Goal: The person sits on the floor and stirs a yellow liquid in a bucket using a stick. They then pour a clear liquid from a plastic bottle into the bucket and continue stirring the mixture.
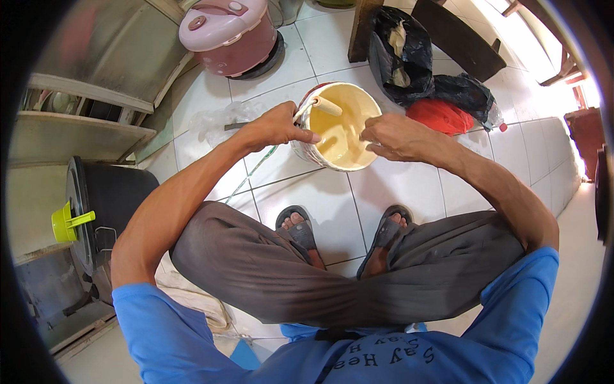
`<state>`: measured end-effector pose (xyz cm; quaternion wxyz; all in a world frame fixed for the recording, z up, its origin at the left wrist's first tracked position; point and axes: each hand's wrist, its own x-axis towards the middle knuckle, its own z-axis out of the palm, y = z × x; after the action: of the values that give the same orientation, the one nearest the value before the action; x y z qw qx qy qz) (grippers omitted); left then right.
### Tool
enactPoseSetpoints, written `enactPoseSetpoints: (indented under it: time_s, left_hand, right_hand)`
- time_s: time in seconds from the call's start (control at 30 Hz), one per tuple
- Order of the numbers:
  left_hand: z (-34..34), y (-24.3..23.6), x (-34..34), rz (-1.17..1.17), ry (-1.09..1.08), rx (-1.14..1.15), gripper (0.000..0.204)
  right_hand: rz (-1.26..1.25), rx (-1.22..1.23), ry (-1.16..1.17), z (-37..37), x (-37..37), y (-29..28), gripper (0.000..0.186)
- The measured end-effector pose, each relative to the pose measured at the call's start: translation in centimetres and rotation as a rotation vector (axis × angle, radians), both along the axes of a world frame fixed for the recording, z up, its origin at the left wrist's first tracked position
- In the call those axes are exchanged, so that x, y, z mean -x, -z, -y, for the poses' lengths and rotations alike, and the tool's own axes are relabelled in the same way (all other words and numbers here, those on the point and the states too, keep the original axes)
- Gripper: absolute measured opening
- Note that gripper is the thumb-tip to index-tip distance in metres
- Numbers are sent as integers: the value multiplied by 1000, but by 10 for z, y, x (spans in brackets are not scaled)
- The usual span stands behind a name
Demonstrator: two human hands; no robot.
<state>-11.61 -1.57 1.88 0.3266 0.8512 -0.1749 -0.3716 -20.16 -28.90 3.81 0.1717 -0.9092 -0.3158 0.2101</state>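
A cream-coloured bucket (345, 153) stands on the tiled floor in front of my feet, its mouth facing up. Its carrying handle, with a pale grip (327, 106), lies over the far left part of the opening. My left hand (279, 125) is closed on the left rim, thumb over the inside and fingers outside. Over the right rim is my right hand (398, 136), its fingers curled and pressed together at the opening. Whatever it may hold is hidden. Inside, the bucket's wall has yellowish patches and shadows.
A pink rice cooker (233, 41) stands at the far left. Black plastic bags (400, 80) and a red bag (440, 116) lie at the far right. At left are a black lidded bin (115, 198) with a lime-green dipper (64, 222) and a cabinet (115, 51). Clear plastic (217, 121) lies beside the bucket.
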Motion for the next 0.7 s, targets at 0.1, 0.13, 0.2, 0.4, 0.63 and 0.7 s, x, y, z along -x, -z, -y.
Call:
enactPoseSetpoints:
  time_s: [0.1,0.13,0.2,0.4,0.63,0.7]
  left_hand:
    - [0,-1,1,-19,-8,-7,72]
    - [-1,-1,1,-23,-8,-11,72]
    - [0,-3,1,-30,-5,-33,77]
    - [2,-5,1,-28,-9,-26,80]
    - [4,-6,3,-45,-25,-51,81]
    - [3,-5,4,-14,-15,-39,77]
  right_hand:
    - [-231,-210,102,-1,1,-3,30]
    - [-204,-277,137,-1,0,-2,29]
    - [-153,-405,213,4,-4,1,28]
    - [46,13,27,3,2,-3,30]
    - [-76,-278,142,3,-2,-7,30]
    - [35,-126,120,1,0,-8,31]
